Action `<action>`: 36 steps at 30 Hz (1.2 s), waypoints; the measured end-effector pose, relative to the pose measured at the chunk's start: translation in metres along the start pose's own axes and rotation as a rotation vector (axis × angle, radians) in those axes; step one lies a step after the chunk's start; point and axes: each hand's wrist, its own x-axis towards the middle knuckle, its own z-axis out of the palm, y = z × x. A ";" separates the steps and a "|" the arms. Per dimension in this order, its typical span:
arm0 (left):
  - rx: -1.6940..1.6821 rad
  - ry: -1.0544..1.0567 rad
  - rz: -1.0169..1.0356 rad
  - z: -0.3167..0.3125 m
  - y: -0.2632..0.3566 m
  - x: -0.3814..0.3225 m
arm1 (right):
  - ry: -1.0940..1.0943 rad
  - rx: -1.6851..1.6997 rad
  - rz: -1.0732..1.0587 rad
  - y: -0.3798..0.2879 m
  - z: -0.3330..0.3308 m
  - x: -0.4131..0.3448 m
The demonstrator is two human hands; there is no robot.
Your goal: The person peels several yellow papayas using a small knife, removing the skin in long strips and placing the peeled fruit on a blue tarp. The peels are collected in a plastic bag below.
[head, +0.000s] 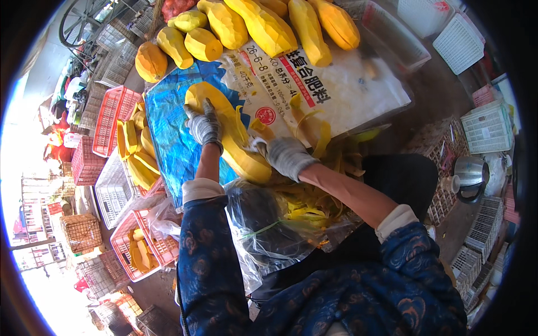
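A long yellow pumpkin [239, 147], mostly peeled, lies aslant at the near edge of a table covered with a blue sheet [168, 122] and a printed white sack [361, 92]. My left hand [204, 122], in a grey glove, grips its upper part. Along its lower right side is my right hand [286, 155], also gloved, closed around a small tool whose kind is mostly hidden by the fingers. A curled strip of peel [241, 126] stands up from the pumpkin beside the tool. More peel strips [323, 138] hang at the table's near edge.
Several peeled pumpkins [269, 29] line the table's far side. Left of it stand a crate of pumpkin pieces [141, 168] and a red crate [168, 248] holding more pieces. Peelings [309, 212] and clear plastic [252, 269] lie over my lap. A metal kettle [467, 172] is at right.
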 end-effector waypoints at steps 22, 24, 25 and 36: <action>-0.018 -0.020 0.004 -0.004 -0.006 0.001 | -0.046 -0.137 -0.080 0.020 0.012 -0.046; -0.011 -0.020 0.019 -0.001 -0.007 0.004 | -0.117 -0.084 -0.034 0.019 0.008 -0.039; -0.014 -0.008 0.022 -0.001 -0.008 0.004 | -0.048 -0.099 -0.069 0.018 0.006 -0.036; -0.009 -0.022 0.023 0.002 -0.006 0.005 | -0.083 0.057 -0.129 0.065 0.043 -0.130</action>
